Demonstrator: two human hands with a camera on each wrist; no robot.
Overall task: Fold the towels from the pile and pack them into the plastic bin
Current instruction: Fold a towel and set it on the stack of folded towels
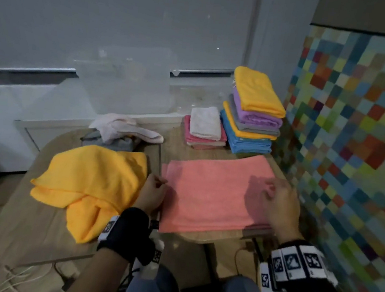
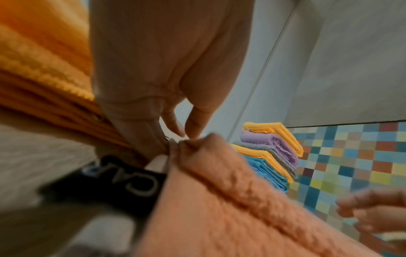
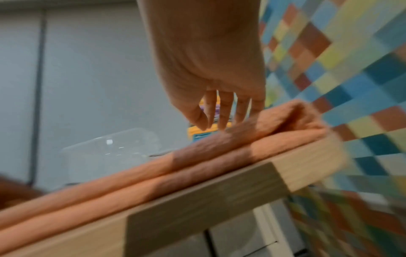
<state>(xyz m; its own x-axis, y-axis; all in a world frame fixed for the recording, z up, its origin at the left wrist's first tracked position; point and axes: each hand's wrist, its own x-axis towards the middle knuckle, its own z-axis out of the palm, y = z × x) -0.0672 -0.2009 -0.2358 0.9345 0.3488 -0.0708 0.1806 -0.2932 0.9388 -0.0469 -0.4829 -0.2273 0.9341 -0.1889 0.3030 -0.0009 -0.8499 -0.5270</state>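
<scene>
A pink towel (image 1: pixel 212 192) (image 3: pixel 153 177) lies folded flat on the right-hand wooden table (image 3: pixel 197 208). My left hand (image 1: pixel 154 189) (image 2: pixel 182 137) pinches its left edge, where the cloth (image 2: pixel 219 208) bunches up under my thumb. Over the towel's right part my right hand (image 1: pixel 275 195) (image 3: pixel 219 121) has straight fingers, their tips on or just above the cloth. Left of the left hand lies a crumpled yellow towel (image 1: pixel 90 181) (image 2: pixel 33 69). The clear plastic bin (image 1: pixel 121 83) (image 3: pixel 105 156) stands at the back.
A tall stack of folded towels (image 1: pixel 253 114) (image 2: pixel 270 151) stands at the back right beside a low stack topped by a white towel (image 1: pixel 205 125). Loose pale pink and grey towels (image 1: pixel 120 132) lie behind the yellow one. A mosaic wall (image 1: pixel 357 141) runs close on the right.
</scene>
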